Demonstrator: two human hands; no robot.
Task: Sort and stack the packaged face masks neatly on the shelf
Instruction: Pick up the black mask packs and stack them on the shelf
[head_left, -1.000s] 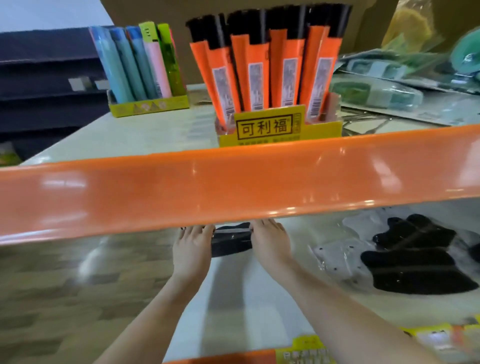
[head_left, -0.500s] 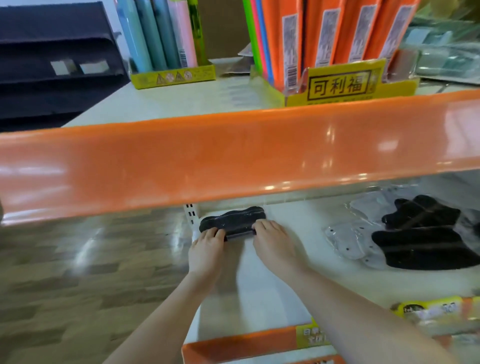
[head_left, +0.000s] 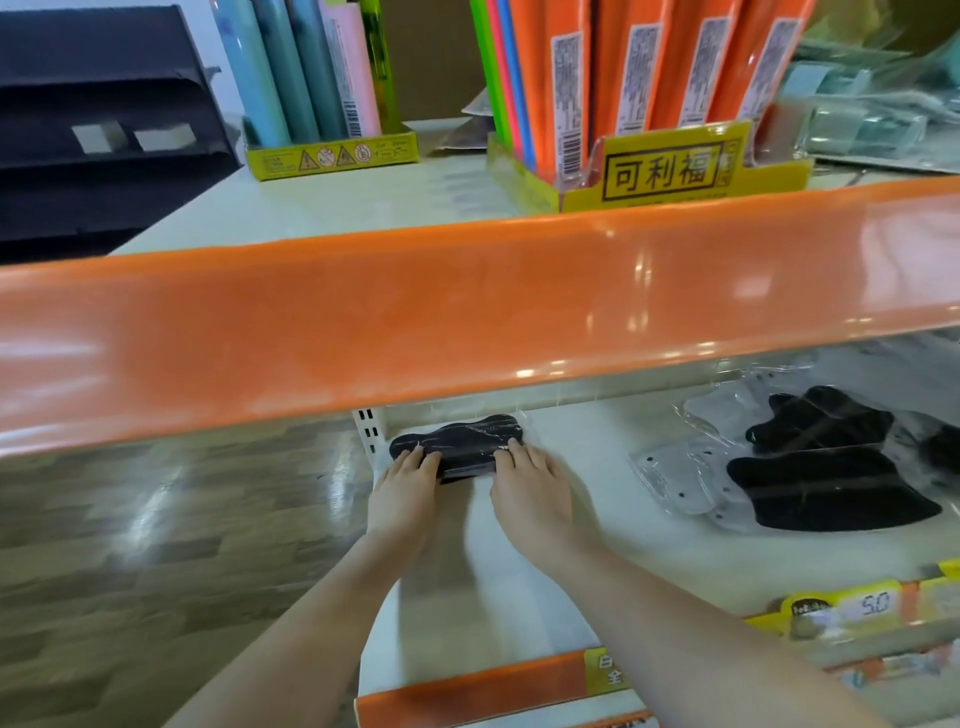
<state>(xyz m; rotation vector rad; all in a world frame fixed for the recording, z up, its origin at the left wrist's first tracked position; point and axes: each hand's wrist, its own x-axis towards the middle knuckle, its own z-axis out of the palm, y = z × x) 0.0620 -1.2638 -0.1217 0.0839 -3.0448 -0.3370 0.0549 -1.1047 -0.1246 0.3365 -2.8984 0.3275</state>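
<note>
While both arms reached under the orange rail (head_left: 467, 322), the left hand (head_left: 402, 491) and right hand (head_left: 532, 493) lay palm-down, fingers straight and together, pressing the mask pack (head_left: 462, 444) flat on the shelf (head_left: 597, 530) below that rail's left part.

orange shelf lip (head_left: 467, 322) overhanging low, bare shelf (head_left: 587, 457) between stack (head_left: 462, 441) and loose masks (head_left: 826, 467) (right)

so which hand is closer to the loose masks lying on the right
Right. The right hand lies nearer the loose masks; the left hand sits farther away.
</note>
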